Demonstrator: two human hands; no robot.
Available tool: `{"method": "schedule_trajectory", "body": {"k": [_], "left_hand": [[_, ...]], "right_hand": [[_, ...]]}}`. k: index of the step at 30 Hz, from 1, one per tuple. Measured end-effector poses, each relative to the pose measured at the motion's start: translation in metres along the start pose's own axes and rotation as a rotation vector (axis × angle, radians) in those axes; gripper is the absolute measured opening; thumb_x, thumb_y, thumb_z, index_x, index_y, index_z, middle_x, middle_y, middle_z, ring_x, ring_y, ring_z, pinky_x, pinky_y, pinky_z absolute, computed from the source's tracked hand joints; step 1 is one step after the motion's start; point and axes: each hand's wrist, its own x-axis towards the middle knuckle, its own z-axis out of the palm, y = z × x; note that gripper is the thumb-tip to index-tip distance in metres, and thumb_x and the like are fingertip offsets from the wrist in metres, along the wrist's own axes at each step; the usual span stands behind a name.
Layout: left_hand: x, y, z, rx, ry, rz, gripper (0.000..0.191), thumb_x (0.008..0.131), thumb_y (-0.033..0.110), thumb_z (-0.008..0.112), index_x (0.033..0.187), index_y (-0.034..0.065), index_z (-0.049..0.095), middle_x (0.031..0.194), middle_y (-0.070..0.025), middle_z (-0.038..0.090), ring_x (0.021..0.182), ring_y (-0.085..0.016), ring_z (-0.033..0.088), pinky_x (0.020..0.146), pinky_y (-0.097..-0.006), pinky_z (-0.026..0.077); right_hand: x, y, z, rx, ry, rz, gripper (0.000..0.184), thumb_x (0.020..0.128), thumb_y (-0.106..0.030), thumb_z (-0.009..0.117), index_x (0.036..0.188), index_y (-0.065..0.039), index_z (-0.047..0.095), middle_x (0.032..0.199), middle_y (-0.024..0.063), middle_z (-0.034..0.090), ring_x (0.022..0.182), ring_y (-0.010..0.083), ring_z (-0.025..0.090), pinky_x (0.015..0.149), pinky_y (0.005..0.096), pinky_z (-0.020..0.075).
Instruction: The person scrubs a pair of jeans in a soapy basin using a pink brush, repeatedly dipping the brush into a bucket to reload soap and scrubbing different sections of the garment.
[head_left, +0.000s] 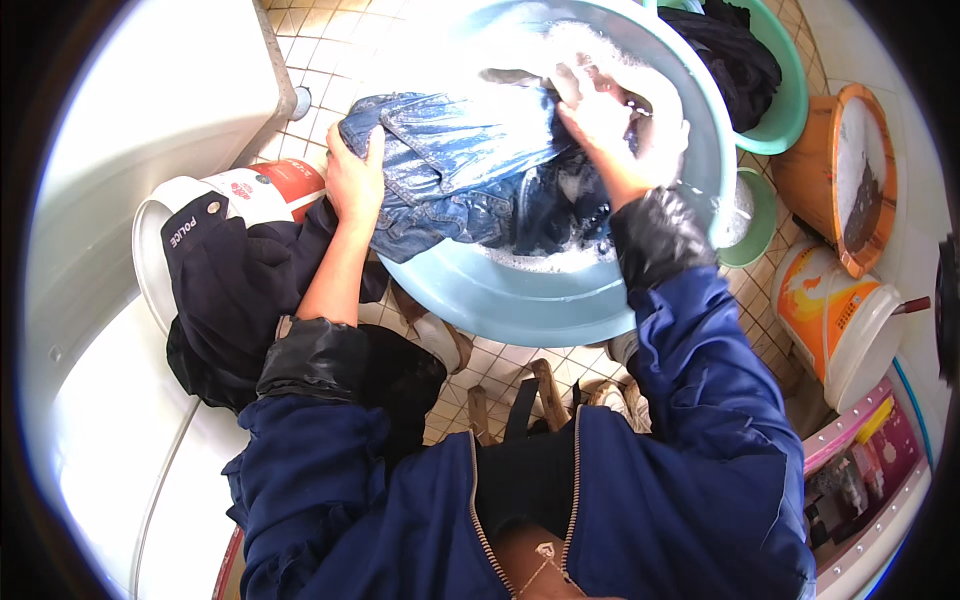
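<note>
Wet blue denim jeans (450, 150) lie partly in a large light-blue plastic basin (525, 300) of soapy water, one end raised over its near left rim. My left hand (356, 172) grips that end, thumb on top of the cloth. In the glare and white foam at the upper right is my right hand (607, 124), over the dark, wet part of the cloth; whether its fingers hold anything cannot be made out. Suds (555, 259) float along the jeans' lower edge.
Dark garments (247, 262) hang over a white bucket (146, 240) at left. Rightward stand a green basin (795, 112) with dark clothes, an orange tub (810, 150) of suds, a small green bowl (761, 232) and a white-and-orange bucket (817, 300). A white tub wall (187, 90) rises upper left.
</note>
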Motion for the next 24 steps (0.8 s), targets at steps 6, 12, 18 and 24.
{"method": "schedule_trajectory", "body": {"k": [6, 12, 18, 24], "left_hand": [[0.001, 0.002, -0.001, 0.09, -0.009, -0.018, 0.068, 0.088, 0.049, 0.058, 0.131, 0.0003, 0.038, 0.114, -0.0299, 0.058, 0.106, -0.046, 0.056, 0.09, -0.0472, 0.044], [0.001, 0.002, -0.001, -0.031, -0.014, 0.002, 0.067, 0.088, 0.049, 0.058, 0.131, 0.0016, 0.038, 0.114, -0.0299, 0.058, 0.105, -0.047, 0.057, 0.09, -0.0475, 0.044], [0.001, 0.002, 0.0, 0.014, -0.024, -0.035, 0.068, 0.088, 0.05, 0.058, 0.132, 0.002, 0.037, 0.114, -0.0301, 0.058, 0.104, -0.046, 0.057, 0.09, -0.0474, 0.044], [0.001, 0.001, 0.0, -0.002, -0.006, 0.021, 0.07, 0.088, 0.05, 0.058, 0.132, -0.0001, 0.037, 0.112, -0.0301, 0.058, 0.102, -0.047, 0.057, 0.086, -0.0491, 0.045]], "right_hand": [[-0.031, -0.14, 0.018, 0.308, 0.062, -0.32, 0.03, 0.084, -0.029, 0.055, 0.107, -0.012, 0.065, 0.105, 0.0144, 0.065, 0.097, 0.0335, 0.06, 0.088, 0.043, 0.0458], [-0.002, -0.014, -0.011, -0.198, -0.023, -0.134, 0.035, 0.085, -0.032, 0.056, 0.11, -0.009, 0.064, 0.108, 0.015, 0.063, 0.089, 0.0314, 0.062, 0.077, 0.0393, 0.0506], [-0.015, -0.15, 0.019, 0.379, 0.008, -0.098, 0.045, 0.083, -0.037, 0.057, 0.117, -0.008, 0.059, 0.117, 0.0162, 0.059, 0.104, 0.0352, 0.056, 0.094, 0.0458, 0.0413], [-0.006, -0.031, 0.018, -0.119, -0.237, 0.085, 0.035, 0.089, -0.024, 0.048, 0.121, -0.014, 0.058, 0.121, 0.0138, 0.058, 0.112, 0.031, 0.054, 0.097, 0.0437, 0.0414]]}}
